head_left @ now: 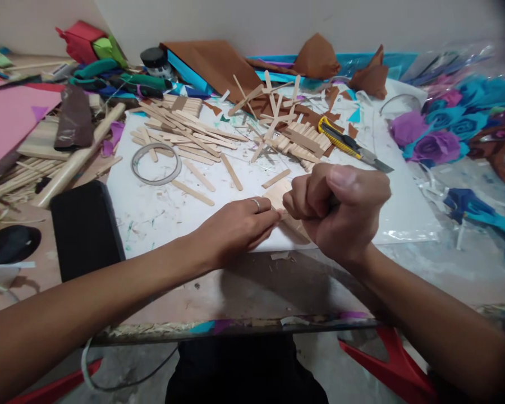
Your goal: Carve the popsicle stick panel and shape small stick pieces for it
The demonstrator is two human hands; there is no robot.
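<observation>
My left hand (242, 227), with a ring on one finger, lies low over the white sheet (151, 224). Its closed fingers press on the near side of a flat, pale wooden piece (278, 192), partly hidden under both hands. Just right of it, my right hand (340, 205) is raised in a fist with the thumb on top; whatever it grips is hidden. A short cut craft stick (276, 178) lies beyond the wooden piece. Behind my right hand rests a yellow box cutter (340, 137) with its blade out.
Loose craft sticks (193, 134) and a roll of tape (156, 163) lie behind my left hand. A black phone (86, 230) sits to the left. Brown paper (214, 62) is at the back, paper flowers (441, 134) at the right. The table's edge (252, 325) runs in front.
</observation>
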